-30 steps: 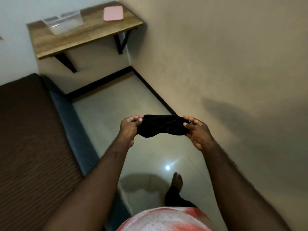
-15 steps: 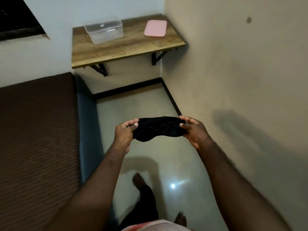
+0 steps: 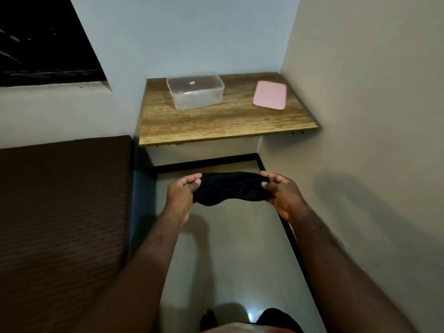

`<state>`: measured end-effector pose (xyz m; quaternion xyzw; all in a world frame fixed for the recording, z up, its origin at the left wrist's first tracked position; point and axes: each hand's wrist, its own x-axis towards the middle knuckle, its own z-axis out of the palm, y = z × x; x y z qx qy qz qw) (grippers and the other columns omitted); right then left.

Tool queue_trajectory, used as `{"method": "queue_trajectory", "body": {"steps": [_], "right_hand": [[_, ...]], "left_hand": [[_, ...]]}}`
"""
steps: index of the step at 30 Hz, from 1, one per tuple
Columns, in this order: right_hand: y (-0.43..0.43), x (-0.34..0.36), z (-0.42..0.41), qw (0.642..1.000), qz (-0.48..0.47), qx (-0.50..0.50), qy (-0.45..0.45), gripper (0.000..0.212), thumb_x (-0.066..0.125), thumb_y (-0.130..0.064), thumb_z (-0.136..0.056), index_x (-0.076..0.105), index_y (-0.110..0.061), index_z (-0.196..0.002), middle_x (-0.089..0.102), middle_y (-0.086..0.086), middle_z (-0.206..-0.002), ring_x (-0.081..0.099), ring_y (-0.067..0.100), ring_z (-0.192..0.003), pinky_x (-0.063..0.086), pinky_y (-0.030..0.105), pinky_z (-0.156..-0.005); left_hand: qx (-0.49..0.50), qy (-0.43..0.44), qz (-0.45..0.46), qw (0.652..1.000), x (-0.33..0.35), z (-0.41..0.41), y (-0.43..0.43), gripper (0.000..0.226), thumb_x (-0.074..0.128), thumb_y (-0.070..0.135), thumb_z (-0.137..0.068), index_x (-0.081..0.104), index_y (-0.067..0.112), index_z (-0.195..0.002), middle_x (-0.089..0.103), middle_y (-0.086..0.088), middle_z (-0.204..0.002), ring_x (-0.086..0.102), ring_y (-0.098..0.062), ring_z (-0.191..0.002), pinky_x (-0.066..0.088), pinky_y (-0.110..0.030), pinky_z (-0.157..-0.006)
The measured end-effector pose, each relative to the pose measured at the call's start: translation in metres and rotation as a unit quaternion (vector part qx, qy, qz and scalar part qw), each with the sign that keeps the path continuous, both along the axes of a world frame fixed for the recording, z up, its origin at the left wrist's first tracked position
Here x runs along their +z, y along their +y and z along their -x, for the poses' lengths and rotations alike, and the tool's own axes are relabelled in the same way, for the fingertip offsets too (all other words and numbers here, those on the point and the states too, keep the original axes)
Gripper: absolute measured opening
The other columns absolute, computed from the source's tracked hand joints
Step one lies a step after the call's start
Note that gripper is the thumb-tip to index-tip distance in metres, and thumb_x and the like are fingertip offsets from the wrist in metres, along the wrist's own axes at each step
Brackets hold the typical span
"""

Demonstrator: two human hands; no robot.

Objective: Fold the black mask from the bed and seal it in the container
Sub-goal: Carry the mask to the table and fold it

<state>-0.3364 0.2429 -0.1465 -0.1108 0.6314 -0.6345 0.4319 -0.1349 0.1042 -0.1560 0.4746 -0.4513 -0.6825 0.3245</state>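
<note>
The bed point(image 3: 64, 212) runs along the left of the table point(image 3: 216, 123), nearer the person. The mask point(image 3: 230, 189) is already off it, held in the air above the floor just in front of the table's near edge. The left hand point(image 3: 181, 198) pinches the mask's left end, its fingers point(image 3: 192, 180) curled over the cloth. The right hand point(image 3: 282, 198) holds the right end in the same way, its fingers point(image 3: 270, 176) closed on the fabric. Between the two hands the mask hangs spread to its full width with both eye cups showing, so I judge the pickup done and the fold not yet made. On the table, toward its back left, stands the clear container point(image 3: 195, 93) with no lid on it. The pink lid point(image 3: 270, 94) lies flat toward the table's right side, well apart from the container. As I read it, most of the task is left: bring the two ends together to fold the mask, carry it to the table, lay it in the container, then fetch the lid and press it on.
</note>
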Motion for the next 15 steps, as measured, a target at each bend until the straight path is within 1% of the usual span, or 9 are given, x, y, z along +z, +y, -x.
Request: {"method": "queue_trajectory", "body": {"steps": [4,9,11,13,14,15], "right_hand": [[-0.046,-0.004,0.020,1.000,0.008,0.009,-0.006,0.034,0.055,0.005,-0.092,0.065,-0.012,-0.118,0.069,0.015,-0.117,0.066,0.030,-0.108,0.056,0.044,-0.090],[-0.108,-0.013,0.053,1.000,0.012,0.021,-0.005,0.034,0.054,0.005,-0.093,0.065,-0.011,-0.120,0.070,0.014,-0.115,0.067,0.028,-0.106,0.056,0.044,-0.091],[-0.135,-0.018,0.071,1.000,0.012,0.028,-0.003,0.033,0.054,0.005,-0.093,0.066,-0.013,-0.118,0.071,0.013,-0.114,0.068,0.027,-0.105,0.056,0.042,-0.089],[-0.163,-0.021,0.090,1.000,0.006,0.029,-0.002,0.032,0.055,0.004,-0.093,0.068,-0.013,-0.116,0.071,0.012,-0.113,0.069,0.026,-0.104,0.057,0.041,-0.087],[-0.173,-0.022,0.097,1.000,0.003,0.029,0.001,0.032,0.056,0.004,-0.092,0.069,-0.014,-0.115,0.072,0.011,-0.112,0.069,0.025,-0.102,0.057,0.041,-0.086],[-0.185,-0.022,0.107,1.000,-0.003,0.030,0.005,0.031,0.057,0.004,-0.092,0.070,-0.014,-0.113,0.072,0.010,-0.111,0.070,0.024,-0.101,0.058,0.040,-0.083]], "left_hand": [[0.011,0.005,0.005,1.000,0.005,0.014,-0.044,0.020,0.058,0.003,-0.092,0.069,0.011,-0.106,0.070,-0.005,-0.094,0.067,-0.017,-0.084,0.055,-0.032,-0.074],[0.026,-0.008,0.018,0.999,-0.001,0.042,-0.100,0.021,0.056,0.001,-0.092,0.069,0.008,-0.108,0.070,-0.007,-0.097,0.068,-0.018,-0.087,0.055,-0.037,-0.081],[0.028,-0.022,0.026,0.999,-0.004,0.057,-0.125,0.021,0.056,-0.001,-0.092,0.068,0.007,-0.108,0.070,-0.010,-0.098,0.068,-0.021,-0.089,0.055,-0.039,-0.084],[0.034,-0.043,0.031,0.998,-0.005,0.073,-0.151,0.020,0.057,-0.001,-0.091,0.070,0.009,-0.103,0.070,-0.013,-0.102,0.067,-0.026,-0.096,0.055,-0.041,-0.087],[0.034,-0.058,0.032,0.997,-0.006,0.079,-0.161,0.020,0.058,-0.001,-0.091,0.071,0.011,-0.100,0.070,-0.014,-0.104,0.067,-0.027,-0.098,0.055,-0.040,-0.085],[0.034,-0.074,0.036,0.996,-0.005,0.086,-0.173,0.019,0.059,0.000,-0.091,0.071,0.012,-0.099,0.070,-0.014,-0.106,0.067,-0.026,-0.097,0.056,-0.035,-0.079]]}}
